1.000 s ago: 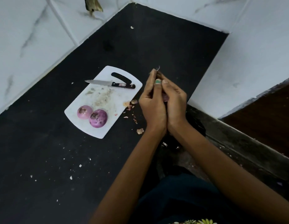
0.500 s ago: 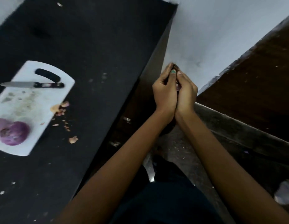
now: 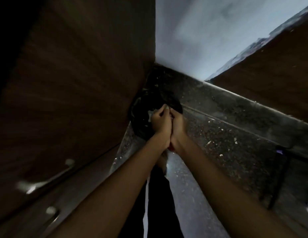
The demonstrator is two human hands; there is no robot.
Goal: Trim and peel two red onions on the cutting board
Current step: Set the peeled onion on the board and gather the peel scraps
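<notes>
Both hands, left hand [image 3: 161,123] and right hand [image 3: 178,125], now lowered below table level, pressed together over a dark bin [image 3: 141,114] just beyond the fingers [image 3: 164,110]. Fingers curled and cupped around something (contents hidden; probably onion skins). Cutting board, knife and both onions, in view a second ago, out of frame now. Judged: peeling done, scraps being discarded.

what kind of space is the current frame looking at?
Probably a home kitchen floor corner, below counter height. A dark wooden cabinet front with metal handles fills the left, a speckled floor strewn with flakes runs right, and both hands are held together over a black bin bag in the corner.
</notes>
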